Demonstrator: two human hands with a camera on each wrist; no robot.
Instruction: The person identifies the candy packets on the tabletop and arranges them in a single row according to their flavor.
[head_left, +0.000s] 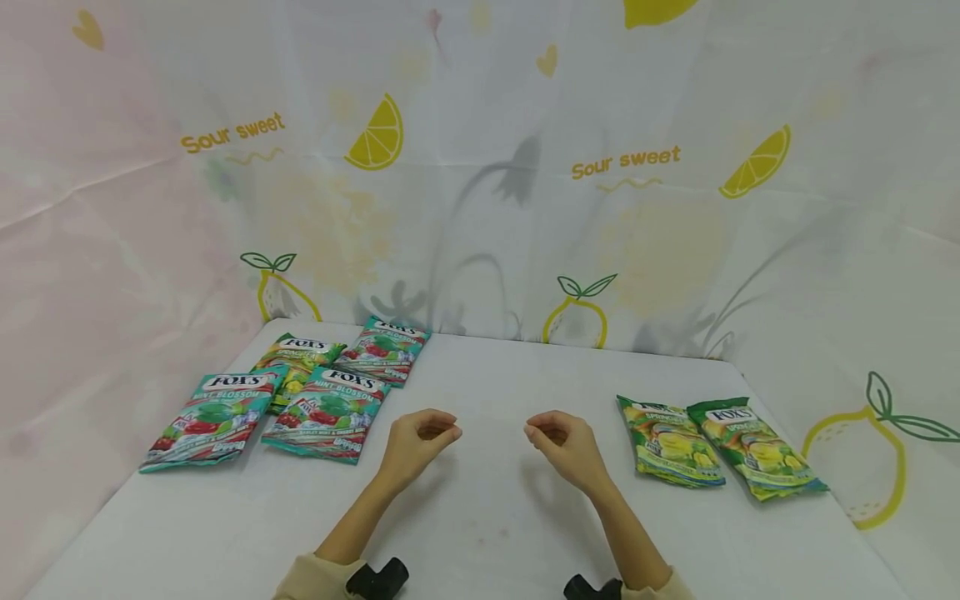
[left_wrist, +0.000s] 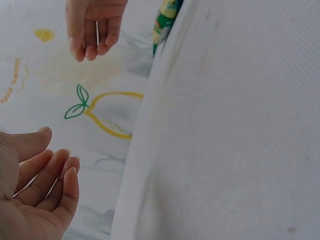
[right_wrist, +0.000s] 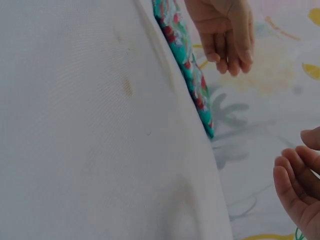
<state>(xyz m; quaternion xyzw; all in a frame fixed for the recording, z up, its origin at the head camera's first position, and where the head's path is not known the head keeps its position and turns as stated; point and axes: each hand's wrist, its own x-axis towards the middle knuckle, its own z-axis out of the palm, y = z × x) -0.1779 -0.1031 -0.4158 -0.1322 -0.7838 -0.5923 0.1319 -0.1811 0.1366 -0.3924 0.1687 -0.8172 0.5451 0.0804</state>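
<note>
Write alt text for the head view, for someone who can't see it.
A person's left hand and right hand, both empty and loosely curled, hover apart over a white table. Three teal FOX'S bags and one green bag lie at the left, more green bags at the right, before a lemon-printed backdrop.

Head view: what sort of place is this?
Probably a small staged recording booth: a plain white table, a pale, lemon-printed sheet hung behind it, and glossy teal FOX'S packets and glossy green-yellow FOX'S packets lying in separate groups.
</note>
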